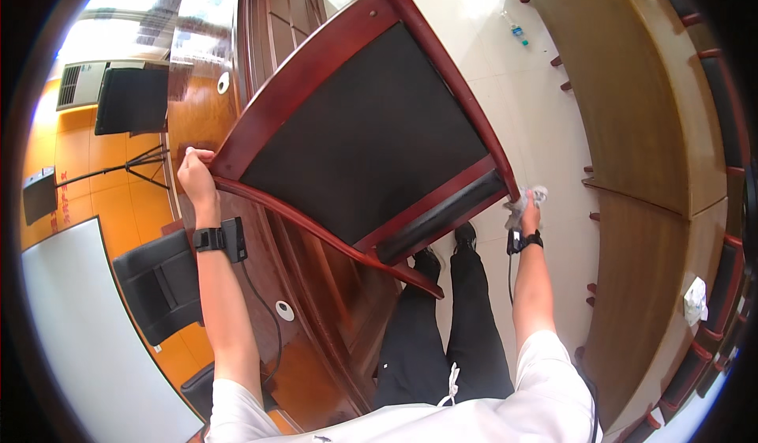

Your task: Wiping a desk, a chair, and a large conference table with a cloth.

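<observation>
A wooden chair [367, 129] with a dark red frame and a black padded panel is held tilted before me. My left hand [198, 173] grips the frame's left corner, fingers curled at its edge. On the other side, my right hand [531, 213] holds a crumpled greyish cloth [516, 209] against or right beside the lower end of the chair's right rail. Whether the fingers there also grip the wood is hidden. Both wrists carry black straps with small devices. The chair covers part of the floor and the desk side behind it.
A polished wooden desk [254, 301] runs along my left, with black chairs [157, 283] beyond it. To the right stands a long brown table [633, 117] bearing a white tissue pack [695, 301]. A plastic bottle [517, 31] lies on the tiled floor [491, 105].
</observation>
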The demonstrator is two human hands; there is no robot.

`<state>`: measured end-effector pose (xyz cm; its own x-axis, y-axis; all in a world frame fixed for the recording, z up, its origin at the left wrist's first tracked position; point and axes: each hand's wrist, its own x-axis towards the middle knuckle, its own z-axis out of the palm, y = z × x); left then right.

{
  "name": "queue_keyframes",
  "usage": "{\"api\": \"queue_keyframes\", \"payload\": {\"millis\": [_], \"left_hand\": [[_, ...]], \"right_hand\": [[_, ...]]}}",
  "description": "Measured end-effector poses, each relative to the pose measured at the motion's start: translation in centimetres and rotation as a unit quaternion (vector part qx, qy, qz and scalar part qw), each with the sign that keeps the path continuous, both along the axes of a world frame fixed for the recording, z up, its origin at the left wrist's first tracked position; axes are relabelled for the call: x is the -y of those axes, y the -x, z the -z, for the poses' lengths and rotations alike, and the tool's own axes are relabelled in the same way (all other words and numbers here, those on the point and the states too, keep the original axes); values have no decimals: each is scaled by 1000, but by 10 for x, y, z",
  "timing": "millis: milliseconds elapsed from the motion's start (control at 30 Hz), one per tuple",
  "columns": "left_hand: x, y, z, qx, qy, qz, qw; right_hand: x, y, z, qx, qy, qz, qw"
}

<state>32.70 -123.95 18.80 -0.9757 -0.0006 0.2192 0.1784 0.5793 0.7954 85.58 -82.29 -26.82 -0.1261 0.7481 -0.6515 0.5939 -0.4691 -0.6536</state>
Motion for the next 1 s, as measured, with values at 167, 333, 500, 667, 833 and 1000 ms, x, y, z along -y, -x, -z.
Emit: {"api": "queue_keyframes", "payload": {"millis": [167,333,500,667,833,1000], "left_hand": [[53,-10,-69,-29,85,-42,995],[49,-28,-44,-3,5,-46,999],[25,-45,-19,13,-32,-44,998],[24,-72,-40,-33,10,-23,999],[6,-95,-36,-43,148,-41,987],[-24,-106,-48,-45,229,-19,972]], "right_hand": [[96,35,10,88,92,15,992],[64,12,41,106,175,200,958],[14,2,24,-126,157,399,894],[52,37,-75,-217,127,236,939],[110,73,-225,-170,-131,222,951],[168,124,-337,-395,-136,193,888]]}}
